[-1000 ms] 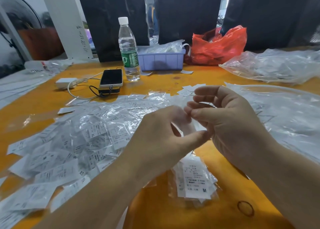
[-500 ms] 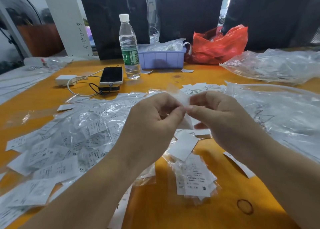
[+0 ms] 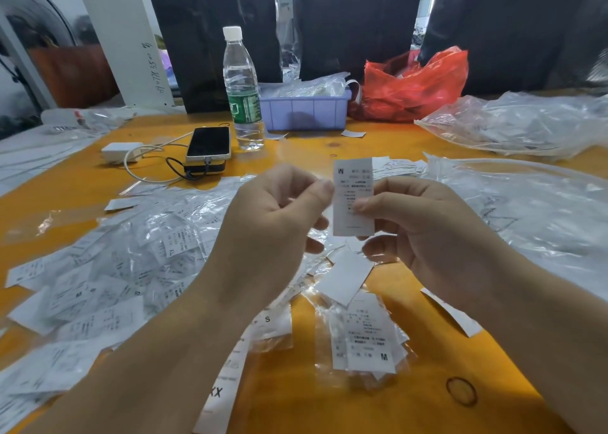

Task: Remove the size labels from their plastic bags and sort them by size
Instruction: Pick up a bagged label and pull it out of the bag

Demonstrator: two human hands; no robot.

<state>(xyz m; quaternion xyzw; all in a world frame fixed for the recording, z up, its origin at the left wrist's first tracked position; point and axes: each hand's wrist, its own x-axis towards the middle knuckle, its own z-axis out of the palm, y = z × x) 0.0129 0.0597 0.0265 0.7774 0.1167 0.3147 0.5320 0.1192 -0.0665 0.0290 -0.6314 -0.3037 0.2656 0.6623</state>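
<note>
Bagged labels (image 3: 108, 269) heap toward the orange worktop's (image 3: 329, 410) left edge; mid-worktop, the left hand (image 3: 273, 223) has its grip curled at the edge of an upright M label (image 3: 352, 196) pinched in the right hand's (image 3: 424, 233) grip; bare worktop near the front edge

A single head-worn wide-angle view looks forward and down across the orange bench (image 3: 388, 410) from close above its near edge. Both forearms enter from the bottom corners, and the hands (image 3: 355, 226) sit near mid-frame, close to the lens. The bench's far edge and dark panels fill the top.
</note>
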